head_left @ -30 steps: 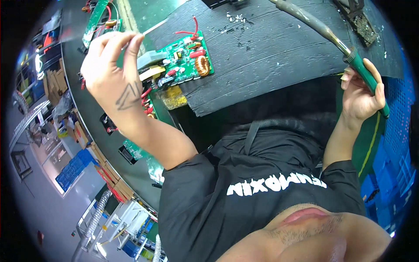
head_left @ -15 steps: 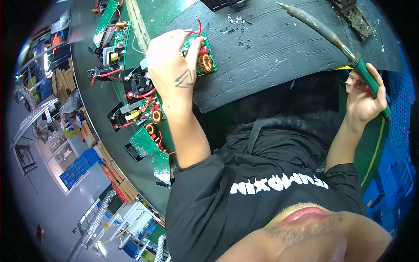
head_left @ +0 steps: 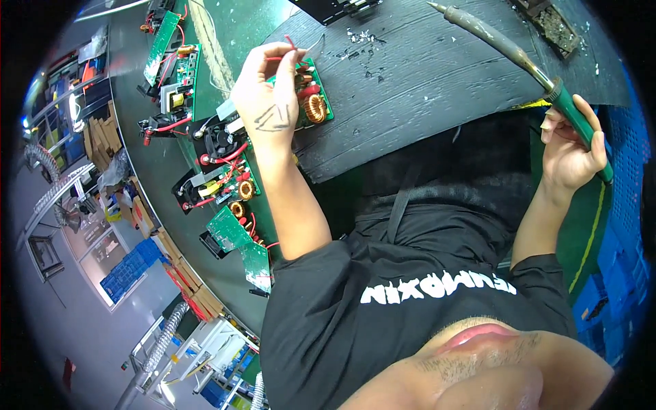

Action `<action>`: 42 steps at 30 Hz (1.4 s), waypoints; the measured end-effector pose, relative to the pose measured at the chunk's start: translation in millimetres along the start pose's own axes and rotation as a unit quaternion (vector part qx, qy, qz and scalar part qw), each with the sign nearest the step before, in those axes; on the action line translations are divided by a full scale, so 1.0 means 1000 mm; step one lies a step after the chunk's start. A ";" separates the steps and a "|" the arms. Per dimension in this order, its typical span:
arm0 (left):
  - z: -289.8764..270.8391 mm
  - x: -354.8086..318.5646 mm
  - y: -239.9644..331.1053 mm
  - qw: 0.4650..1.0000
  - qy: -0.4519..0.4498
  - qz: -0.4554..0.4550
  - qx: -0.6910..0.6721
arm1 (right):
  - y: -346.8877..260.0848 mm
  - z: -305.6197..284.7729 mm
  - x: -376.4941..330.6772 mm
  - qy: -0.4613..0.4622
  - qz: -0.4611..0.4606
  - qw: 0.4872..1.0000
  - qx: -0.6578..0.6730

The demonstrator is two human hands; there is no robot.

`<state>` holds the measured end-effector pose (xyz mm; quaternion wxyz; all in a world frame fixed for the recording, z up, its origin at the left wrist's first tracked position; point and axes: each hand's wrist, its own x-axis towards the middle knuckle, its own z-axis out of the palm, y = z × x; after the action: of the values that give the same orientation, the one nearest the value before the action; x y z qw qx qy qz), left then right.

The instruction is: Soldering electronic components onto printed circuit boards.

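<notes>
My left hand (head_left: 268, 99) pinches a thin red wire (head_left: 291, 44) between thumb and fingertips. Just beside and partly behind it lies a green circuit board (head_left: 328, 102) with a copper toroid coil (head_left: 315, 108) and red parts; my fingers hide the board's left portion. Off to the right, my right hand (head_left: 572, 154) is wrapped round the green handle of a soldering iron (head_left: 502, 48). The iron's tip points up and to the left, over the black work mat (head_left: 410, 92), well apart from the board.
Several circuit boards with coils, such as a green one (head_left: 229, 229), line the bench at left, near a black fan (head_left: 217, 140). A black metal part (head_left: 328, 8) stands at the far edge. Solder scraps (head_left: 362, 37) and a scrap tray (head_left: 557, 31) lie on the mat.
My left hand has shifted a little left, its fingers drawing the red wire leftward. The board sits slightly further left in view. My right hand keeps the soldering iron almost still.
</notes>
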<state>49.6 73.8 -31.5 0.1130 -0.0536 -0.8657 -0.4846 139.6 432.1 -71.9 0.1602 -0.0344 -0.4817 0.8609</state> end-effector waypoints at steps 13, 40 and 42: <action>-0.013 0.001 0.032 0.989 -0.018 -0.012 -0.145 | -0.003 -0.009 0.002 -0.013 0.014 1.000 -0.009; 0.090 0.004 0.021 0.999 0.045 0.012 -0.004 | 0.006 0.009 0.032 -0.013 0.024 0.997 -0.073; 0.093 0.004 0.019 0.998 0.056 0.020 0.007 | 0.006 0.013 0.034 -0.004 0.034 0.997 -0.072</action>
<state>36.5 162.7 -61.5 0.1710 -0.0427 -0.8601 -0.4788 103.4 428.8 -66.2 0.1258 -0.0584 -0.5414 0.8293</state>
